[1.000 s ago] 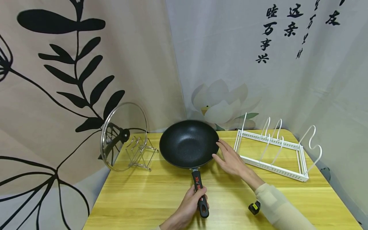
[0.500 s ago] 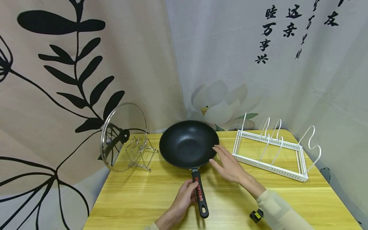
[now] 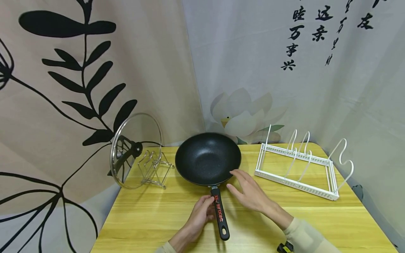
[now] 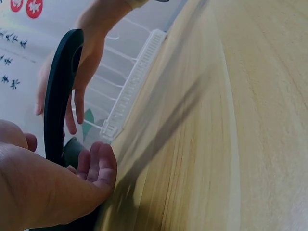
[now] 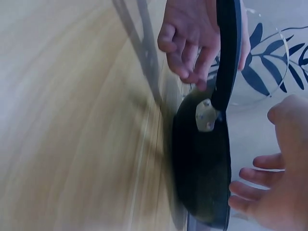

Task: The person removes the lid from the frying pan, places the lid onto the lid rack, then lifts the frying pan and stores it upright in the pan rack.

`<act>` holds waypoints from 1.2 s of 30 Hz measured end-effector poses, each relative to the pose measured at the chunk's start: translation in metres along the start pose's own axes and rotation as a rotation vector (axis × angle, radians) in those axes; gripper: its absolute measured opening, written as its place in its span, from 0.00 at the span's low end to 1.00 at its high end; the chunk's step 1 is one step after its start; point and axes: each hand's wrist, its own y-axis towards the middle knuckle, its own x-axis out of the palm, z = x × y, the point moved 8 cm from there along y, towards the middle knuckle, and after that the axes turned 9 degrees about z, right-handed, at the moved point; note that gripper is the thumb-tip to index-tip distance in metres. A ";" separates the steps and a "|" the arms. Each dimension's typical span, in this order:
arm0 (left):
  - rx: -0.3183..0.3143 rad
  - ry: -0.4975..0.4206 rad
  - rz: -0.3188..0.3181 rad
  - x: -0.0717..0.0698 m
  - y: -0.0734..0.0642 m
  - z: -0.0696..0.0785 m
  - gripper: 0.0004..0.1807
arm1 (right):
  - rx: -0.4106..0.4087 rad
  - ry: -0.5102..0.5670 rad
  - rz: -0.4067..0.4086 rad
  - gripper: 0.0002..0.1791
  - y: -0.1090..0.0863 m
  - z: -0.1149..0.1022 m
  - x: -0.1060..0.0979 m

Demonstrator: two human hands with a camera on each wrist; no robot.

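A black frying pan sits on the wooden table, its black handle with red lettering pointing toward me. Beside the handle's left edge is my left hand, fingers loosely bent and thumb at the handle's side. The left wrist view shows those fingers not wrapped round the handle. On the other side, my right hand has its fingertips at the pan's lower right rim, palm off the pan. Its fingers look spread and relaxed in the right wrist view; whether they touch the rim I cannot tell.
Left of the pan, a glass lid with a metal rim stands upright in a small wire rack. A white rack with upright loops stands at the right. A small black object is by my right cuff. Printed curtains hang behind.
My left hand has let go of the handle and moved to its left side. My right hand has slid down along the rim toward me. The handle's lettering now shows more fully.
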 end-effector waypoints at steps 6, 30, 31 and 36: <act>-0.004 -0.017 -0.037 0.002 -0.002 -0.003 0.24 | 0.049 0.052 -0.051 0.31 -0.005 -0.008 0.006; -0.118 -0.045 -0.189 0.027 -0.035 -0.003 0.32 | 0.308 0.386 -0.336 0.27 -0.005 0.004 0.044; -0.120 -0.045 -0.192 0.028 -0.036 -0.003 0.32 | 0.329 0.424 -0.351 0.28 -0.006 0.004 0.047; -0.141 -0.040 -0.201 0.033 -0.038 -0.005 0.30 | 0.423 0.620 -0.437 0.30 -0.008 0.003 0.059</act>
